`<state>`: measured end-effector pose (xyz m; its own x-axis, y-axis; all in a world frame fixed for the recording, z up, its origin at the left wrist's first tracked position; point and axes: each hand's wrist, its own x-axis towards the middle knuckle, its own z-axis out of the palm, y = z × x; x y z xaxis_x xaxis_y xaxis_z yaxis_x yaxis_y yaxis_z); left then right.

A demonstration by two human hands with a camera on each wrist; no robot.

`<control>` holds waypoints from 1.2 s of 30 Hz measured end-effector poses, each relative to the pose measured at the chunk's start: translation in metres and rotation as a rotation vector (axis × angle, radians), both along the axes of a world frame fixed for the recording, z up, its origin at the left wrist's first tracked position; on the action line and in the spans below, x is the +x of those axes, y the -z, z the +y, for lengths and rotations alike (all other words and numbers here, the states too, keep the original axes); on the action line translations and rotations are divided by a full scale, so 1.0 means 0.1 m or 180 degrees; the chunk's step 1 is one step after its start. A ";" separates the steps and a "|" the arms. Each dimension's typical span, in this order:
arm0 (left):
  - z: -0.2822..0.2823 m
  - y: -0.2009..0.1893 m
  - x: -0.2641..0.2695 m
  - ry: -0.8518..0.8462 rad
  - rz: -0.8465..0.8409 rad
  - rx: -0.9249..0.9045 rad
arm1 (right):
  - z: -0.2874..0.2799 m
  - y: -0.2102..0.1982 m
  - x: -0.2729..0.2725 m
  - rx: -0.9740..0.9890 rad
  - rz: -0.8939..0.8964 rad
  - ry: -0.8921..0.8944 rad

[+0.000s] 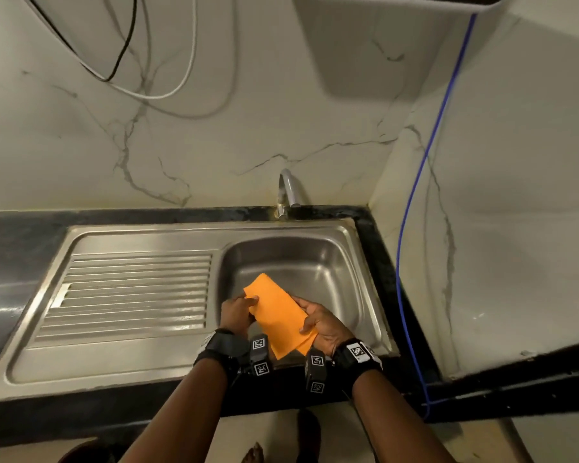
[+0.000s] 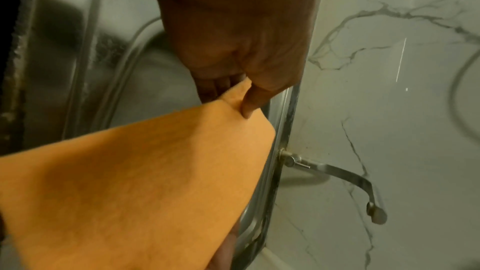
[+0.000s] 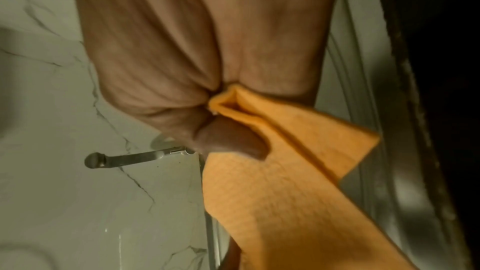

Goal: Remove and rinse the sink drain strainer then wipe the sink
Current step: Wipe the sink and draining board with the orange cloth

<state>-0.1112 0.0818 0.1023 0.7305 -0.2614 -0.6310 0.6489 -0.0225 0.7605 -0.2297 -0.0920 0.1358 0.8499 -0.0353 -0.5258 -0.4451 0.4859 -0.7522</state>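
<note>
A folded orange cloth (image 1: 279, 317) is held over the steel sink basin (image 1: 318, 262), near its front wall. My left hand (image 1: 238, 311) pinches the cloth's left edge between thumb and fingers; the left wrist view shows the thumb (image 2: 248, 106) pressed on the orange cloth (image 2: 145, 182). My right hand (image 1: 317, 324) grips the right side, with its thumb (image 3: 233, 143) lying across the folded cloth (image 3: 285, 196). Neither the drain nor a strainer shows in any view; cloth and hands cover the basin's near floor.
A chrome faucet (image 1: 288, 190) rises behind the basin against the marble wall. A ribbed drainboard (image 1: 131, 295) lies left of the basin. A dark countertop (image 1: 381, 248) frames the sink. A blue cable (image 1: 415, 202) runs down the right wall.
</note>
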 end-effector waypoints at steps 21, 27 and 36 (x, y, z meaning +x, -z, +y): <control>-0.55 -0.13 -0.31 0.0698 -0.0092 -0.0637 | -0.24 0.21 -0.92 -0.0981 0.0505 0.0708; -1.06 -0.03 -0.44 0.1217 -0.0391 -0.0395 | -0.50 0.12 -1.28 -0.0995 0.0680 0.0994; -1.79 0.00 -0.58 0.1162 -0.0480 0.0181 | -0.93 0.32 -1.55 -0.1336 0.1171 0.2144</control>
